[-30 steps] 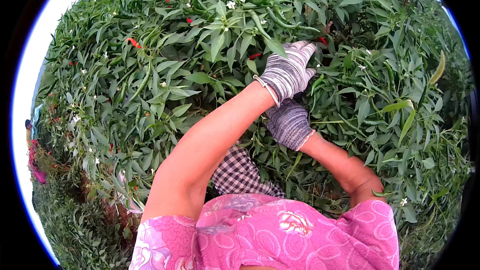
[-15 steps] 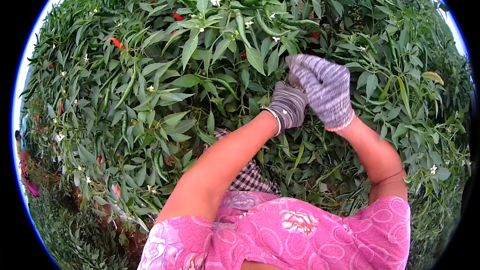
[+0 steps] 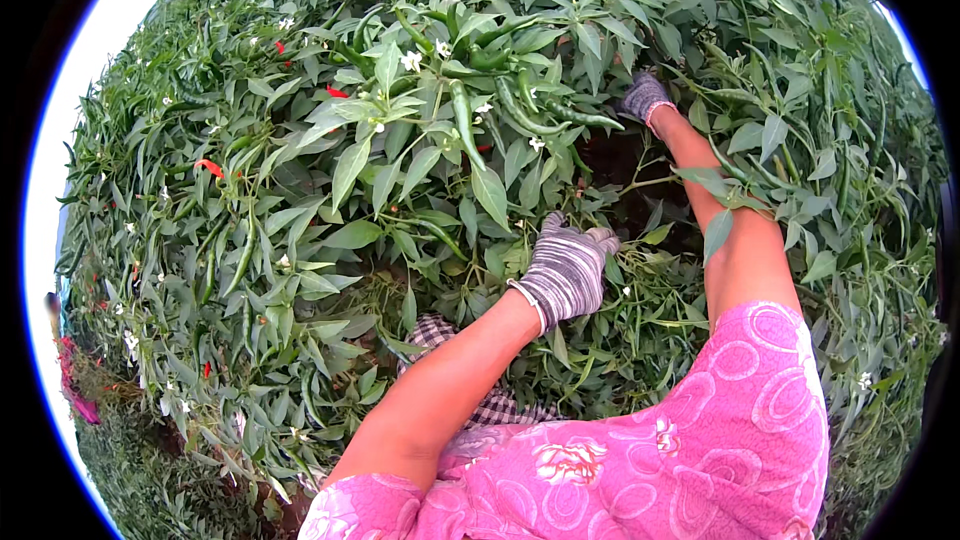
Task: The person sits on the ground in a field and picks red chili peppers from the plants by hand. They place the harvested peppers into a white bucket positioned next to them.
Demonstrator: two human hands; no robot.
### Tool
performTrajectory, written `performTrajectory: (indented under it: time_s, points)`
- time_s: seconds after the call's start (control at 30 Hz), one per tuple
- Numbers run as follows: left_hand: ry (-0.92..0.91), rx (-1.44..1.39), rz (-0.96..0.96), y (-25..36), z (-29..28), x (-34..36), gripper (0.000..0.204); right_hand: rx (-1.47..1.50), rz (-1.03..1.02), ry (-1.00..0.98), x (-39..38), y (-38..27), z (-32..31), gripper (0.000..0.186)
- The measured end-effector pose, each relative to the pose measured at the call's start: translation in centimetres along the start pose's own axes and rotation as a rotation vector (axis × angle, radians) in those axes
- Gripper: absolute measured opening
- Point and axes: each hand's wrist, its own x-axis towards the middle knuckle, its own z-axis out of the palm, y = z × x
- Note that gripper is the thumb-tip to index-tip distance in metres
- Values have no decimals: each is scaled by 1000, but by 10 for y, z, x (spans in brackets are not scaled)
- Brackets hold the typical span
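My left hand (image 3: 566, 268), in a grey and white striped knit glove, is low among the leaves at the middle. Its fingers are curled, and whatever may be inside them is hidden. Farther off to the right, my right hand (image 3: 646, 98), in a similar glove, reaches into the pepper plants beside a dark gap; leaves hide its fingers. Long green chili peppers (image 3: 464, 125) hang in a cluster to the left of my right hand, with small white flowers (image 3: 411, 61) among them. A single green chili (image 3: 437, 235) hangs left of my left hand.
Dense chili foliage (image 3: 350, 168) surrounds both arms. Red chilies (image 3: 210, 168) show among it at the left. A branch (image 3: 650, 182) crosses the dark gap by my right forearm. Black-and-white checked cloth (image 3: 432, 332) is below my left forearm. Something pink (image 3: 82, 402) is at the far left edge.
My hands were close together at the middle. My right hand has moved away and farther into the plants, while my left hand has come slightly nearer and lower. The view has shifted slightly.
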Motion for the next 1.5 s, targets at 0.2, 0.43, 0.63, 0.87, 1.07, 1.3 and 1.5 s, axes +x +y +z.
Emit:
performTrajectory:
  time_s: [0.2,0.43,0.63,0.87,1.07,1.3,1.5]
  points:
    - [9,-88,14,-10,0,2,60,-183,-409,252,-16,-16,-12,23]
    - [69,-292,-69,-4,-8,11,52,1101,46,-323,-94,-29,-92,20]
    - [151,-213,-95,3,-4,19,40,-574,-691,86,-85,-7,-80,19]
    - [256,-231,-71,-1,9,19,32,868,-366,-129,-79,-5,-89,20]
    - [361,-266,-25,-5,18,23,30,1289,-383,68,-80,10,-107,33]
    - [222,-191,-61,0,4,28,27,87,-48,48,-35,28,-56,29]
    - [228,-190,-45,0,3,28,28,-90,-80,33,-10,14,-23,26]
